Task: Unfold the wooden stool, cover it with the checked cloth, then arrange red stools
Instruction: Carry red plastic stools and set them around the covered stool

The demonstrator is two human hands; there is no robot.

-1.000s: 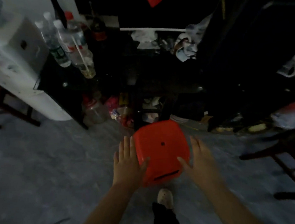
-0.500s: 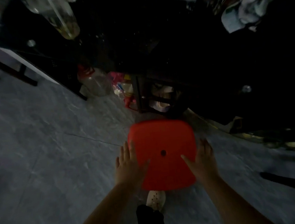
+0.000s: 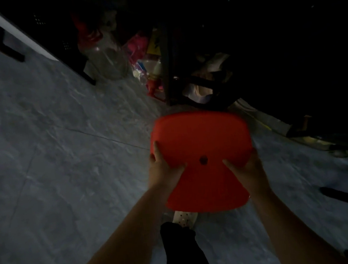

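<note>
You held the red stool [image 3: 201, 142] at the centre of the frame above the grey floor [image 3: 56, 163], left hand [image 3: 164, 170] and right hand [image 3: 246, 169] each with its grip grasping a seat edge, thumbs on top.

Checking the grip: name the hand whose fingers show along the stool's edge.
The left hand: its fingers lie up the red stool's left edge. The right hand shows only its thumb on the seat, fingers hidden.
</note>
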